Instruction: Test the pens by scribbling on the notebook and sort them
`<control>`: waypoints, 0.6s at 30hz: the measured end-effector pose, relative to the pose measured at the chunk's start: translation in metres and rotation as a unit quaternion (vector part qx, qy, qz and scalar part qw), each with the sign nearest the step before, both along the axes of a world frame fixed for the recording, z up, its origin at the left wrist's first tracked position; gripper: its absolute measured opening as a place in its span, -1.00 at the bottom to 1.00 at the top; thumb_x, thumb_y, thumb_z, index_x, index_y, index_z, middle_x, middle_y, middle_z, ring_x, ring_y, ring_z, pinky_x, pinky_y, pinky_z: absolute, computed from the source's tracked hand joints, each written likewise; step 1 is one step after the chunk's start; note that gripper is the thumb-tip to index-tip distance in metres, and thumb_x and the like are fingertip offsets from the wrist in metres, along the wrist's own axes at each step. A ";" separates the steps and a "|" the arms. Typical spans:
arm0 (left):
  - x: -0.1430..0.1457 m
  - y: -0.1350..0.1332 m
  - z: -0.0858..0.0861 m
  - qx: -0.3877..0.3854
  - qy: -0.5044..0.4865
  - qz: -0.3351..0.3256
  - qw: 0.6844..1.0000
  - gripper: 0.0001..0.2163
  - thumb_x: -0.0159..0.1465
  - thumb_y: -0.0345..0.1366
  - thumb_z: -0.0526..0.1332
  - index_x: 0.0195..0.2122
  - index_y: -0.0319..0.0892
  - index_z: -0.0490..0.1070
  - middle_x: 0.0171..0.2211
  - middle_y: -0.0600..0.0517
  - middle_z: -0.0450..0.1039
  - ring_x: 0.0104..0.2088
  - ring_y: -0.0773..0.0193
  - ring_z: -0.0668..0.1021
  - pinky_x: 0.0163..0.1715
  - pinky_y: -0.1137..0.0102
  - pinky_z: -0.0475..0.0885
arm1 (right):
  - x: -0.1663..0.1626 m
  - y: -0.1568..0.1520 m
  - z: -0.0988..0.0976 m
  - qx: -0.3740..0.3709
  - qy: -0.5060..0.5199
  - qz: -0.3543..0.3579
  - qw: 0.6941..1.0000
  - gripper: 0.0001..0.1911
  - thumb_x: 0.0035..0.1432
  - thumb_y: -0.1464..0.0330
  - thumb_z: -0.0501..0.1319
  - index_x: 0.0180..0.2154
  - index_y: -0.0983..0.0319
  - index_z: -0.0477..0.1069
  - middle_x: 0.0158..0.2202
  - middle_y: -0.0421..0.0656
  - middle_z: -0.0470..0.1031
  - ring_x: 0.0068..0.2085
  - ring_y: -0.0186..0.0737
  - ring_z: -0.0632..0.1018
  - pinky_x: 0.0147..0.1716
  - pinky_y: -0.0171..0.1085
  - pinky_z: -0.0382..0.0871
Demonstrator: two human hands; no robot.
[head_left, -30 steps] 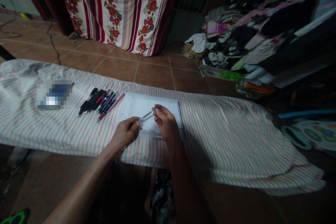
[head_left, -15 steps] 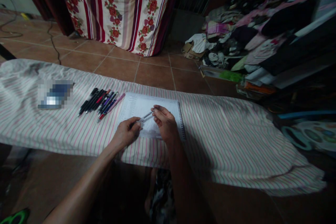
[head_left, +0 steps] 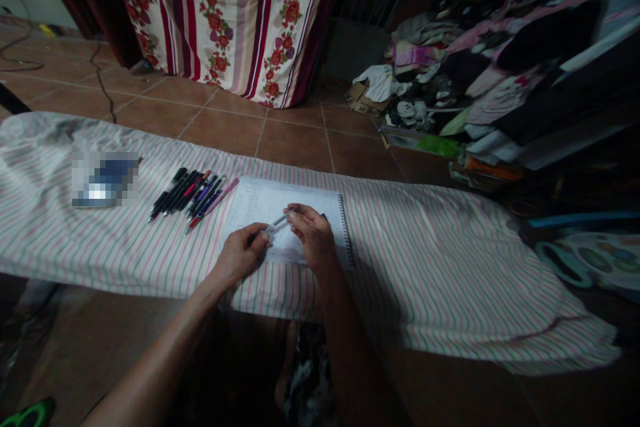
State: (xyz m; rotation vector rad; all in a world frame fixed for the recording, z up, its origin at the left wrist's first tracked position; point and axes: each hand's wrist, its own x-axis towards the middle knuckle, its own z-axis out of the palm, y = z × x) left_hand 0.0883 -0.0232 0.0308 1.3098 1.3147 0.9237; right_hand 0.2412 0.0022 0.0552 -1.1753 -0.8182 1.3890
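Observation:
My left hand (head_left: 243, 253) is closed around the lower end of a slim, clear-barrelled pen (head_left: 278, 221). The pen slants up to the right above the written page of a spiral notebook (head_left: 320, 200). At its upper end, the bent fingers of my right hand (head_left: 314, 235) close on it. A small dark piece (head_left: 324, 216) sticks out by the right hand's knuckles; what it belongs to is hidden. Left of the notebook lies a bunch of several pens (head_left: 193, 195), black, red, purple and pink.
A striped cloth (head_left: 425, 247) covers the long, low surface under the notebook. A blurred-out object (head_left: 103, 180) lies on its left part. Beyond are a tiled floor (head_left: 225, 120), a floral curtain (head_left: 240, 20) and a heap of clothes (head_left: 480, 60) at the right.
My right hand has shifted slightly left along the pen, and the small dark piece now shows at its right side. My left hand stays in place.

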 end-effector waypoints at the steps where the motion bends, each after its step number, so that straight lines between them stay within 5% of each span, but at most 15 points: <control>1: 0.000 0.000 0.000 -0.002 -0.010 0.002 1.000 -0.66 0.11 -0.12 0.16 -0.18 -0.26 0.40 -0.41 -0.02 0.51 -0.37 0.22 0.52 -0.34 0.36 0.37 | 0.000 0.000 0.000 0.001 -0.003 0.001 1.000 -0.73 -0.20 0.30 0.32 -0.34 0.19 0.46 -0.34 -0.19 0.54 -0.38 -0.38 0.42 -0.43 -0.40 0.21; 18: 0.005 -0.003 0.024 -0.037 -0.093 0.018 0.995 -0.73 0.01 -0.17 0.23 -0.35 -0.26 0.44 -0.54 0.04 0.43 -0.48 0.33 0.44 -0.43 0.43 0.29 | 0.000 -0.002 0.004 0.028 0.005 0.005 1.000 -0.72 -0.13 0.28 0.28 -0.27 0.17 0.48 -0.30 -0.17 0.53 -0.38 -0.37 0.43 -0.46 -0.39 0.25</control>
